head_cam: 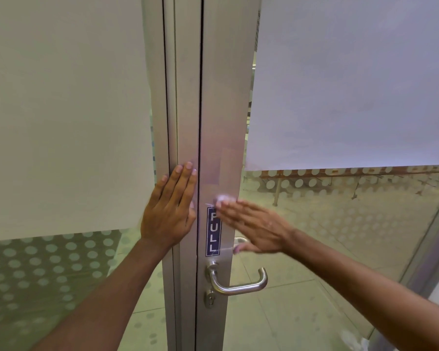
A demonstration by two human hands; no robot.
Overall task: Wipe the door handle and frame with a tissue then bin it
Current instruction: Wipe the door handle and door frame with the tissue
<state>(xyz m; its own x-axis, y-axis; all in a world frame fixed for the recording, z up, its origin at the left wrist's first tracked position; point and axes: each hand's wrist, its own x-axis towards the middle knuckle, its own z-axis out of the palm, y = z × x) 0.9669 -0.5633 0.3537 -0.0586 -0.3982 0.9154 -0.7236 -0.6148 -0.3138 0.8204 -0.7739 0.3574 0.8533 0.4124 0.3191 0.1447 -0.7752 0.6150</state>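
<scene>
A brushed-metal door frame (222, 102) runs up the middle, with a blue PULL sticker (212, 239) on it. Below the sticker sits a curved steel lever handle (241, 286) above a keyhole. My left hand (170, 211) lies flat, fingers together, against the fixed frame post left of the door gap. My right hand (254, 224), blurred by motion, presses a small white tissue (223, 198) against the door frame just above the sticker. Only a bit of tissue shows past the fingertips.
Frosted glass panels (66, 110) with dot patterns flank the frame on both sides. Through the lower right glass (340, 224) a tiled floor and a table's legs are visible. No bin is in view.
</scene>
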